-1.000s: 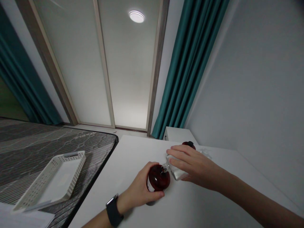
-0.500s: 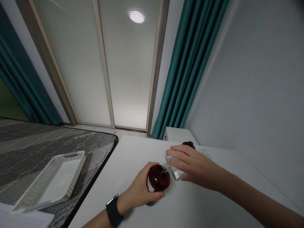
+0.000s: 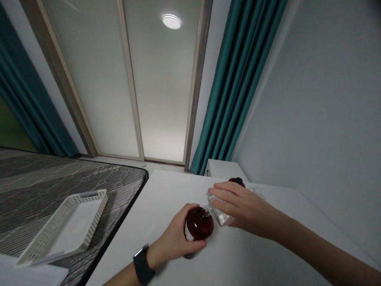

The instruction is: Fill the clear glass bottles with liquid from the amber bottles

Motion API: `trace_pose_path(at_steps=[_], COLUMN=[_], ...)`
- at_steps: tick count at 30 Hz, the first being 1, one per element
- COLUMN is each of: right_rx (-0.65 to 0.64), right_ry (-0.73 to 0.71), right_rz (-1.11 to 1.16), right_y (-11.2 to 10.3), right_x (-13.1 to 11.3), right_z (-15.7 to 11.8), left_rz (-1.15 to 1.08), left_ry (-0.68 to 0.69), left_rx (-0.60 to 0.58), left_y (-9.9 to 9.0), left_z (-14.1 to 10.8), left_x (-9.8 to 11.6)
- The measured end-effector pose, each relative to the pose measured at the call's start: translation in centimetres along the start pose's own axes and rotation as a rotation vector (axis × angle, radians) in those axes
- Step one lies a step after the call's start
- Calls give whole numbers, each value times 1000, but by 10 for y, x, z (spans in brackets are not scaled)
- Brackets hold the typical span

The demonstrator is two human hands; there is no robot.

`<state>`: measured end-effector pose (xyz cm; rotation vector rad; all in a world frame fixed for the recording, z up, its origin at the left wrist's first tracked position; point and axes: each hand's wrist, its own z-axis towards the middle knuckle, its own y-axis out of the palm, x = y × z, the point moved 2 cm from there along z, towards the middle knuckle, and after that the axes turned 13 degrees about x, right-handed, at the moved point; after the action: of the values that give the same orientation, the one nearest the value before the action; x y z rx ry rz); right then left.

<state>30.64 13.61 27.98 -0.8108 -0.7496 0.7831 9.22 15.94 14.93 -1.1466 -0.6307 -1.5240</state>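
At six o'clock in the view, the left hand [image 3: 175, 240] grips a rounded, glossy reddish-brown bottle [image 3: 200, 225] with a white label, fingers curving along its far side and thumb pressed along the near side. Touching it at two o'clock, the right hand's [image 3: 245, 206] load leans in: a clear, flat-sided, transparent bottle [image 3: 221, 216], tilted, its narrow neck at the mouth of the brown one. The right hand is closed over this clear bottle from above, fingers spread across the smooth wall; whether it is glass or plastic cannot be told. Both are over a smooth, matte white table [image 3: 149, 218]. Just beyond the right hand, towards one o'clock from the brown bottle, a second reddish-brown bottle with a black top [image 3: 237, 181] is partly hidden. A dark-banded wristwatch [image 3: 143, 264] wraps the left wrist. At eight o'clock in the view, a shallow rectangular white basket with perforated walls [image 3: 98, 212] rests on a grey, ribbed and marble-veined surface edged in black [image 3: 119, 178], with white paper sheets [image 3: 32, 274] at the basket's seven o'clock. Towards one o'clock in the view hangs a deeply pleated teal fabric curtain [image 3: 238, 87], and at eleven stand frosted, smooth door panels [image 3: 160, 91] framed in brown.
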Motion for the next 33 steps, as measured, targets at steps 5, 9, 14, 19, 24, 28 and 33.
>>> trace_pose_path(at_steps=[5,9,14,19,24,28,33], right_rx=[0,10,4,16,29,33,26], right_ry=[-15,-29,-34,-59,-88,-100,-102], right_rz=[-6,-15,-31,-63,-75,-83,-83], right_y=[-2,-2,-1,-1,0,-1,-1], right_x=[0,-1,-1,-1,-1,0,0], right_z=[1,3,3,3,3,3,4], left_rz=[-11,-27,-32,-26,-32,-35,-29], left_ry=[3,-3,-16,-6,-12,-6,-5], left_rx=[3,-4,4,0,3,0,-2], left_y=[0,0,0,0,0,0,0], left_z=[0,1,1,1,1,1,0], left_x=[1,2,2,1,2,2,0])
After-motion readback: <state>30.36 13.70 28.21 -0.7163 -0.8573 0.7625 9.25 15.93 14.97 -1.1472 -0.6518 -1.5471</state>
